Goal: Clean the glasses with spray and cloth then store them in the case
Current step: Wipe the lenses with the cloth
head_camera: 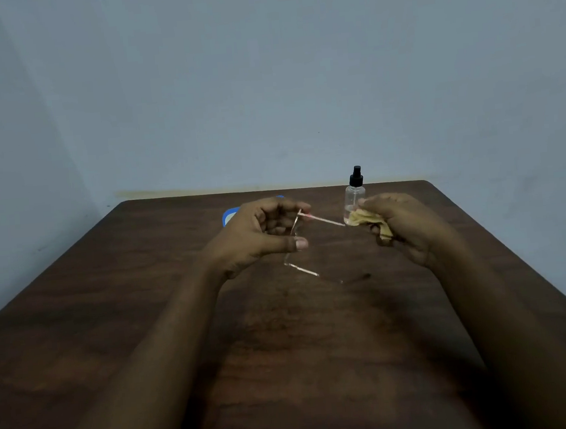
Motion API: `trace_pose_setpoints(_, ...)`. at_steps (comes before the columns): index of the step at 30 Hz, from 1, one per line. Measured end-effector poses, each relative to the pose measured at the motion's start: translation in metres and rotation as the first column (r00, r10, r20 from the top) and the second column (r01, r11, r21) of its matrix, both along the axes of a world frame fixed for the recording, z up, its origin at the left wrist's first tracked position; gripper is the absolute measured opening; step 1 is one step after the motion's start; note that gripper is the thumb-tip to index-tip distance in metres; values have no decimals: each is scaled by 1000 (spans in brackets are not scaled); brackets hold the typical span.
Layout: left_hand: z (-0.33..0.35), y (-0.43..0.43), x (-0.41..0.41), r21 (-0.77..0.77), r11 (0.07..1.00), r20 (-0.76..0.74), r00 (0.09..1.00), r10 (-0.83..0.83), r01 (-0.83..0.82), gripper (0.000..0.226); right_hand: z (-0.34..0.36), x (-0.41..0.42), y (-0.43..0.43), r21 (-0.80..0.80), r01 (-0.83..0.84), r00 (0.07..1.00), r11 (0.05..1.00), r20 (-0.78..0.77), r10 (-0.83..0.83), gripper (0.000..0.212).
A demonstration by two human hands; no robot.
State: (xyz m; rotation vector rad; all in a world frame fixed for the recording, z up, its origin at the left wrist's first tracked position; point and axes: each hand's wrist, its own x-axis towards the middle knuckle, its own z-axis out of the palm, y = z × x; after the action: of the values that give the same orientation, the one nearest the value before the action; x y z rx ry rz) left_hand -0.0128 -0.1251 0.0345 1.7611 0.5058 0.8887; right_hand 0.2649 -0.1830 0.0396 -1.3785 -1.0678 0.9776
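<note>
Dark wood bench (pixel 112 314) fills lower view. L hand (pixel 263 236) is over bench centre, fingers curled round front of the glasses (pixel 323 219), thumb pointing R. R hand (pixel 409 227) is near it, gripping a bunched yellow cloth (pixel 364 219); cloth touches tip of upper temple arm. Clear spray bottle (pixel 355 201) w/ black cap stands upright just behind R hand. Blue case (pixel 228 215), prob. open, peeks out behind L hand. Lower temple arm hangs free above bench.
</note>
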Motion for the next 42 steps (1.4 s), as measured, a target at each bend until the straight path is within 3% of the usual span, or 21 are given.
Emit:
trace_pose_setpoints(2,0,-1,2,79,988,43,991,126,-129,56,0,5,1,179,226,971,958,38,-237,6)
trace_pose_setpoints(4,0,-2,5,162,958,38,972,232,-236,56,2,6,-3,457,392,859,798,128,-496,16)
trace_pose_setpoints(7,-1,-4,8,272,894,24,932,362,-355,53,5,-4,-15,796,273,722,539,201,-662,23)
trace_pose_setpoints(9,-2,-3,9,322,860,19,911,412,-395,53,3,-18,-21,864,103,683,493,299,-666,24)
trace_pose_setpoints(12,-6,-2,9,391,830,-23,897,441,-398,52,-5,-40,-24,852,-143,631,503,470,-617,20)
trace_pose_setpoints(16,-9,-5,11,462,799,-44,890,454,-385,53,-15,-50,-20,793,-261,590,550,582,-560,19)
trace_pose_setpoints(22,-8,-9,14,509,773,-29,890,455,-379,57,-19,-51,-17,753,-281,548,595,635,-544,20)
trace_pose_setpoints(31,-11,-8,13,510,773,-29,891,453,-376,56,-18,-57,-21,658,-328,637,678,684,-355,17)
trace_pose_setpoints(42,-11,-5,12,490,777,-17,887,461,-395,55,-14,-51,-24,654,-322,609,685,697,-379,16)
